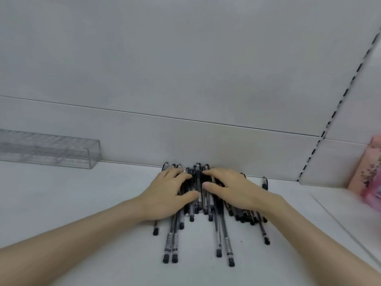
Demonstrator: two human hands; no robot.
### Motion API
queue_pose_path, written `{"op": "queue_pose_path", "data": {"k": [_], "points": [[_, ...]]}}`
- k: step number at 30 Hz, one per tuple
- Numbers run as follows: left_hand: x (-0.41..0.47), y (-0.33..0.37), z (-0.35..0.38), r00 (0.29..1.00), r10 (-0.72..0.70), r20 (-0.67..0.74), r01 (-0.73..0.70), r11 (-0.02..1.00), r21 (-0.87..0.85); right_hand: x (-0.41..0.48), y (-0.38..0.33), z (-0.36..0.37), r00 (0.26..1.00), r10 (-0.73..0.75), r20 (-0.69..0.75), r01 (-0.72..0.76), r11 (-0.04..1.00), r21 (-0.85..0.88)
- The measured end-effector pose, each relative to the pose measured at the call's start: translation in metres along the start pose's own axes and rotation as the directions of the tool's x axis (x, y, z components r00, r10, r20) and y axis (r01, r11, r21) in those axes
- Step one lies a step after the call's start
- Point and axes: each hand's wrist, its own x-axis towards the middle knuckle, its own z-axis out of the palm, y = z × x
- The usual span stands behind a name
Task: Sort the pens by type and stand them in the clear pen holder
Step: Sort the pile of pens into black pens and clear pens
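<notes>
Big heap of pens [223, 234] lying on the white bench [82, 203], pushed right up against the back wall [185, 79]. They're all dark with black caps and mostly run front to back, kind of fanned out, with a few longer ones poking out toward the camera.

Both hands are flat on top of the heap, palms down. The left hand [167, 195] sits on the left half and the right hand [233, 190] on the right half. The thumbs nearly meet over the middle, with a strip of pens showing between them. The fingers [177, 174] on both hands are loosely stretched out and close together, just resting on the pens, not wrapped around any as far as I can see. Can't tell the pen types apart, it's too blurry.

One stray pen [264, 182] lies just off the right edge of the heap, past the outer side of the right hand and near the wall.

The clear pen holder [51, 150] is way off to the left. It's a long see-through box set against the wall, well apart from the heap and from both hands.

Over on the far right there's a blurry pink thing [371, 172] by the side panel. A slotted rail [338, 108] runs up the corner there.
</notes>
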Motion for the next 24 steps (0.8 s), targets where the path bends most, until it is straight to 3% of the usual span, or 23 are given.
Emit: {"op": "queue_pose_path", "data": {"k": [6,10,15,20,24], "points": [[0.006,0.029,0.010,0.986,-0.114,-0.121,0.109,0.993,-0.050,-0.002,0.024,0.002,0.996,-0.085,-0.018,0.086,0.995,0.045],[0.006,0.032,0.004,0.971,-0.218,-0.097,0.227,0.970,0.087,-0.007,0.027,0.003,0.996,-0.093,0.016,0.093,0.995,0.020],[0.011,0.031,-0.001,0.957,-0.281,-0.071,0.286,0.955,0.083,-0.013,0.040,-0.004,0.997,-0.054,-0.051,0.057,0.996,0.068],[0.022,0.035,0.001,0.931,-0.348,-0.106,0.352,0.935,0.025,-0.015,0.036,0.005,0.998,-0.060,0.015,0.060,0.998,0.035],[0.021,0.036,0.005,0.912,-0.384,-0.147,0.380,0.923,-0.055,-0.012,0.037,0.009,0.999,-0.050,-0.015,0.051,0.998,0.048]]}}
